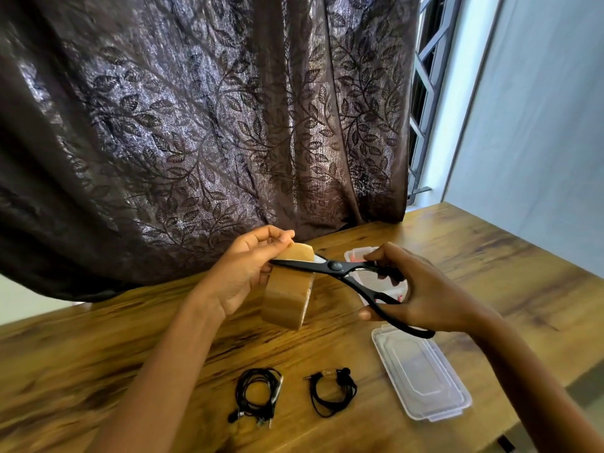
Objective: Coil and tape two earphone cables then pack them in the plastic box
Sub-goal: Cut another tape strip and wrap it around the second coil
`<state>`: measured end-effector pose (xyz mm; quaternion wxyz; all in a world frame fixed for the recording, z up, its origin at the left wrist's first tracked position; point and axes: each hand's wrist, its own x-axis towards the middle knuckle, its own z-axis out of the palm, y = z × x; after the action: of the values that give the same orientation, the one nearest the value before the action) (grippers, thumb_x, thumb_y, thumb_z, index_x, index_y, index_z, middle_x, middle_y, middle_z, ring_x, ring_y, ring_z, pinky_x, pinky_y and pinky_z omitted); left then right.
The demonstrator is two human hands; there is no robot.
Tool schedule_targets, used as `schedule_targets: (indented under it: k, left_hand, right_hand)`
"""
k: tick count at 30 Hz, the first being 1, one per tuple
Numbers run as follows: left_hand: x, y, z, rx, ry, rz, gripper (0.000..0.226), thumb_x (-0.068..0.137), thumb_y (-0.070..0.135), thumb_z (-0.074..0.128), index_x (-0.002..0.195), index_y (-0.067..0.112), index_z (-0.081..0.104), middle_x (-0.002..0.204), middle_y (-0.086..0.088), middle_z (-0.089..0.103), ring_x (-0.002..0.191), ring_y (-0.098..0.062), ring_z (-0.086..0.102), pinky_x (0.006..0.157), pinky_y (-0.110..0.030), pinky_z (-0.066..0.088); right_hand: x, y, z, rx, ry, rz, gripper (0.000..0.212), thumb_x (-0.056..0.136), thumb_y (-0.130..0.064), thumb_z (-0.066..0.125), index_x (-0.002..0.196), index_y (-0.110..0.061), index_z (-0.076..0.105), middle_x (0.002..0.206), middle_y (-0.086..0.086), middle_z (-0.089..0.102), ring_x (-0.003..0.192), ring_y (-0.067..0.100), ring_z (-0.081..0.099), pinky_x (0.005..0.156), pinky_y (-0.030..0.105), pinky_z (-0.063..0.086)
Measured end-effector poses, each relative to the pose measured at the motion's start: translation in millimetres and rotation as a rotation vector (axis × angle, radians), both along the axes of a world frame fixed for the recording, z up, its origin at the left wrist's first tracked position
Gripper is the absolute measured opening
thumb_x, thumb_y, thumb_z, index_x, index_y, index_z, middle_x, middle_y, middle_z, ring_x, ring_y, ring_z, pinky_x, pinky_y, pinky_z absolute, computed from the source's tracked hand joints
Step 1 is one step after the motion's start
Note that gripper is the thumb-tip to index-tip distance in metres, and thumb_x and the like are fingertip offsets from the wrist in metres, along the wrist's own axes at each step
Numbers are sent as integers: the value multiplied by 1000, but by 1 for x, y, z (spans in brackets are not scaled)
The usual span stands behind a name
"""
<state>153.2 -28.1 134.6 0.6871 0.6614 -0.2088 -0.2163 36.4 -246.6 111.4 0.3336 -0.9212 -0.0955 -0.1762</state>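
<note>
Head view: a person's left hand (pixel 242 273) pinches the free end of a brown tape strip (pixel 298 251) between thumb and forefinger, above a wooden table (pixel 474 253). The packing tape roll (pixel 286 297) stands on edge just below the strip; whether it touches the table cannot be told. The right hand (pixel 425 297) grips the handles of black scissors (pixel 335 265), fingers curled through the loops, and the slightly parted blades straddle the strip between roll and fingertips.

At the near edge two black earphone cables lie coiled side by side but apart. The left earphone coil (pixel 258 394) is loose, while the right earphone coil (pixel 333 393) carries a small band of brown tape at its far side. To their right lies a clear plastic lid (pixel 421 371), flat on the wood. The plastic box (pixel 355 256) sits farther back, partly hidden behind the right hand, with red marks showing inside. A dark leaf-patterned curtain (pixel 196 125) hangs behind the table, with a barred window (pixel 425 76) at far right.
</note>
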Motion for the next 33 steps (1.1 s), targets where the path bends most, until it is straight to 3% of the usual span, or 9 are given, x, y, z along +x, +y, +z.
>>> schedule_targets:
  k: [7, 11, 18, 22, 24, 26, 33]
  left_hand:
    - [-3, -2, 0, 6, 11, 6, 8, 88, 23, 54, 80, 19, 56, 111, -7, 61, 56, -5, 55, 40, -15, 43]
    - [-6, -3, 1, -8, 31, 15, 12, 91, 18, 52, 80, 19, 56, 111, -5, 63, 42, 2, 53, 36, -12, 39]
    - [-4, -7, -5, -11, 18, 39, 10, 91, 19, 51, 83, 18, 55, 118, -1, 66, 51, 3, 57, 39, -11, 40]
    - [-4, -9, -10, -15, 14, 52, 12, 91, 23, 52, 79, 22, 53, 97, -1, 72, 52, 0, 57, 42, -15, 41]
    - [-5, -9, -10, 4, -3, 73, 16, 91, 24, 52, 75, 22, 53, 69, 7, 69, 47, 0, 49, 40, -14, 37]
    - [-6, -10, -10, 10, -10, 92, 19, 92, 23, 52, 73, 22, 52, 54, 11, 62, 41, 2, 46, 37, -12, 35]
    - [-2, -14, -14, 12, 0, 160, 19, 91, 26, 54, 72, 24, 54, 62, 8, 63, 46, 0, 52, 39, -15, 39]
  right_hand:
    - [0, 0, -3, 12, 14, -17, 59, 55, -50, 83, 97, -21, 53, 87, -9, 54, 78, 4, 49, 66, 5, 37]
    - [0, 1, 1, 35, -17, -18, 53, 54, -39, 87, 93, -15, 59, 79, -14, 54, 72, 4, 51, 62, 5, 36]
    - [4, -4, -4, 6, -15, -32, 54, 53, -47, 86, 95, -22, 64, 79, -3, 63, 66, 10, 55, 60, 12, 42]
    - [3, -5, -5, -105, -13, -91, 48, 54, -51, 83, 91, -26, 65, 70, -18, 53, 57, 9, 49, 54, 11, 35]
    - [3, -6, -7, -134, -12, -129, 44, 56, -47, 84, 92, -29, 66, 68, -17, 55, 57, 8, 51, 53, 16, 38]
    - [3, -6, -9, -128, -26, -167, 42, 56, -44, 85, 92, -31, 68, 65, -12, 60, 57, 7, 53, 51, 21, 41]
    - [1, 0, -10, -225, -53, -222, 42, 59, -42, 84, 95, -26, 71, 73, -8, 66, 57, 7, 55, 50, 21, 42]
